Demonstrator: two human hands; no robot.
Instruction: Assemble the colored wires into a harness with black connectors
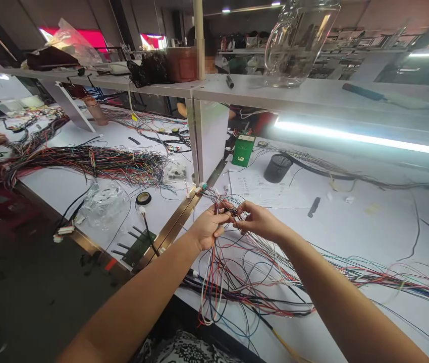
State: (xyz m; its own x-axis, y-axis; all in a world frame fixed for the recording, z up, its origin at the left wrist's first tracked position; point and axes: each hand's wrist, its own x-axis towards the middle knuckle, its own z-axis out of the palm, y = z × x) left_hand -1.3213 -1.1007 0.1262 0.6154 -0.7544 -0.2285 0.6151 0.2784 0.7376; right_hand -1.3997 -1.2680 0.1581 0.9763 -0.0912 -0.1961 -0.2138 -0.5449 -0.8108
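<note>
Both hands on thin multicoloured wire bundle (237, 272), near white table's (351, 227) front edge.
Left hand (209, 227) & right hand (258, 219) fingers pinch wire ends, prob. a small dark connector (233, 212).

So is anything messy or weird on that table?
Mostly the wires: a loose tangle sprawls over the white table, and some strands hang off its front edge. Both hands, left and right, pinch wires together at one spot. A crumpled clear bag lies to the left. Nothing looks broken or spilled.
</note>
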